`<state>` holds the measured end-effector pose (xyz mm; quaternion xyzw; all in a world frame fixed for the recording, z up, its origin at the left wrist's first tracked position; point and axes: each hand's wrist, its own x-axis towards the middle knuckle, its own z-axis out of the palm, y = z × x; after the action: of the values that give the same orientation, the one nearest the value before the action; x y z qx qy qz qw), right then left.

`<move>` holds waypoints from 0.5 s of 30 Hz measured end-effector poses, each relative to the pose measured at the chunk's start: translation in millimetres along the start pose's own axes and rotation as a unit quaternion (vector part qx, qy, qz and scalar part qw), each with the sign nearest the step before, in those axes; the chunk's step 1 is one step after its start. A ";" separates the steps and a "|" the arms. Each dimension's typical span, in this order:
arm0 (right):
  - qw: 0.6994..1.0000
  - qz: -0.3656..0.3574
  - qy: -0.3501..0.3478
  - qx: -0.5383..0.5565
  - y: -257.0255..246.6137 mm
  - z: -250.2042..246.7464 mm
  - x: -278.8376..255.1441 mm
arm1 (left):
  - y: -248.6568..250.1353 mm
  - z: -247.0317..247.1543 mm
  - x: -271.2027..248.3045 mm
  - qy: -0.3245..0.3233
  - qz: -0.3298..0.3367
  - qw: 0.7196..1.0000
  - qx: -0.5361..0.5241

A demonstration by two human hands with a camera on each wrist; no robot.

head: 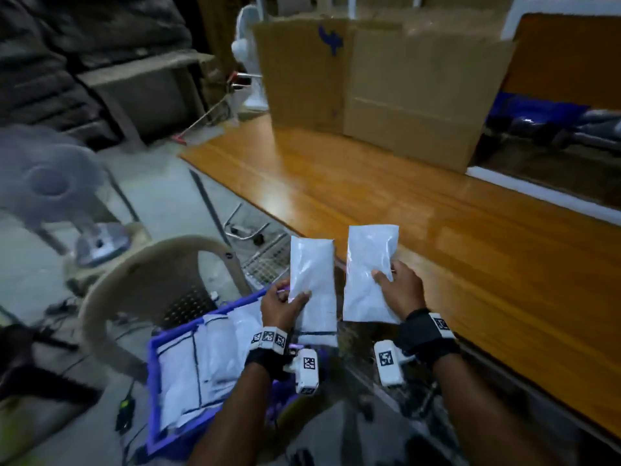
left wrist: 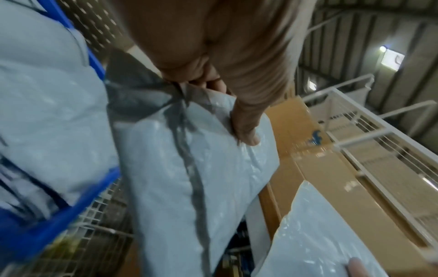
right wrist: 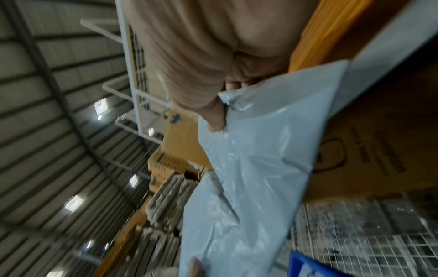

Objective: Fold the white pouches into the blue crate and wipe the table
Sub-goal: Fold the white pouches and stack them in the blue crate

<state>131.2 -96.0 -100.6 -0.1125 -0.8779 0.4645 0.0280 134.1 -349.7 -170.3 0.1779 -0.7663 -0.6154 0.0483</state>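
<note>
Blue scrawl on cardboard box [head: 331, 40], illegible; nothing else readable.

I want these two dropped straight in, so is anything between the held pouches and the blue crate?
Nothing visible blocks them. The left hand and right hand each hold a white pouch in the air; the blue crate, open-topped with pouches inside, sits lower left.

Black wristbands [head: 426, 334], white tagged cams [head: 389, 362]
</note>
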 end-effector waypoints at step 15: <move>0.943 0.017 -0.329 -0.035 -28.7 337.9 -33.4 | -192.6 -267.2 28.7 0.174 -0.248 0.931 0.203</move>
<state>106.8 -392.5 -266.7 0.0311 -0.8518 0.4452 -0.2744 226.7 -641.2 -295.9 0.4720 -0.7862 -0.3987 -0.0105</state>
